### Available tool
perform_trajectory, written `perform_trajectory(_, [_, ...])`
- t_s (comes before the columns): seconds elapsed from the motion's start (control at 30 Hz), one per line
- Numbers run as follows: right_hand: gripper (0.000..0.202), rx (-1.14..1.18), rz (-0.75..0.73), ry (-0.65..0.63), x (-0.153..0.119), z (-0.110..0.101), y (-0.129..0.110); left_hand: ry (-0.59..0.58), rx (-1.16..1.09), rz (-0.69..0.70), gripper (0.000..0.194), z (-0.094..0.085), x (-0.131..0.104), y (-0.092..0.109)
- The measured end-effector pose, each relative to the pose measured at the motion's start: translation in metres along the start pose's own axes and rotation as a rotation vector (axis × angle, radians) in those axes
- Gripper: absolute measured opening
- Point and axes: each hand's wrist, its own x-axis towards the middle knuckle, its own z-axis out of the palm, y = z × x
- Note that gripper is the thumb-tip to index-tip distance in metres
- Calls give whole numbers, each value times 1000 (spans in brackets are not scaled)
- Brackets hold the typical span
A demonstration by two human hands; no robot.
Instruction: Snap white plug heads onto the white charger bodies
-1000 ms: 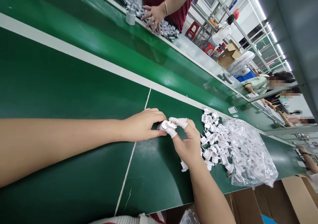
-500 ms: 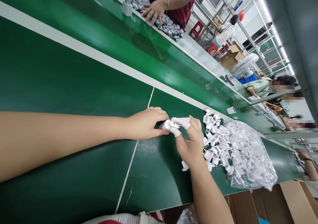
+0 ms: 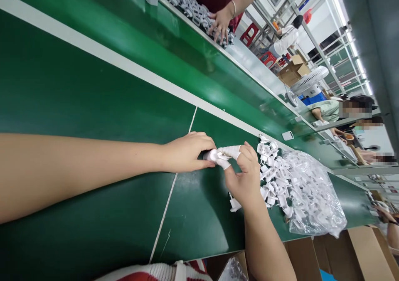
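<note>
Over the green table, my left hand [image 3: 195, 150] grips a small white plastic part [image 3: 212, 156] between thumb and fingers. My right hand [image 3: 245, 164] has white covers on its thumb and index finger, which pinch the other side of the same part near its metal-looking piece. Just right of my right hand lies a heap of white plastic parts [image 3: 274, 177], some with pins showing. One loose white part [image 3: 235, 204] lies beside my right wrist. A clear plastic bag [image 3: 318, 195] full of similar parts adjoins the heap.
A raised green strip [image 3: 174, 60] crosses beyond the table. Across it, a person's hand [image 3: 222, 23] rests on grey parts [image 3: 190, 6]. A white rectangular object [image 3: 288, 136] lies on the strip. Cardboard boxes [image 3: 368, 252] stand below the table's near edge at right.
The other person's hand has moved right along the grey parts. My hands keep hold of the white part, with little change; the view has shifted slightly.
</note>
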Motion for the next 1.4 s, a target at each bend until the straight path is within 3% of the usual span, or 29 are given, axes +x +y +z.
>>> perform_trajectory(0.3, [26,-124,5,37,0,3,-3,28,12,10,23,3,0,0])
perform_trajectory(0.47, [20,-155,-31,-54,9,-4,0,30,18,-17,24,3,2,2])
perform_trajectory(0.63, [19,-109,51,-95,8,-3,1,23,36,16,28,3,0,1])
perform_trajectory(0.77, [33,-6,145,-53,-2,4,-2,57,6,66,41,8,-2,2])
perform_trajectory(0.97, [32,99,228,-50,-10,9,-3,68,45,66,39,11,-1,7])
perform_trajectory(1.07, [56,132,261,-24,-13,-2,0,63,19,-1,36,7,7,8])
perform_trajectory(1.13, [65,113,296,-18,-16,-18,2,131,46,-61,39,-4,17,3])
perform_trajectory(1.2, [56,49,343,-100,-22,-38,5,270,116,-135,46,-26,29,-8])
perform_trajectory(1.3, [49,-82,385,-365,-33,-60,9,503,253,-306,53,-78,42,-32])
perform_trajectory(1.4, [55,-207,378,-529,-40,-61,8,627,386,-486,52,-133,42,-54])
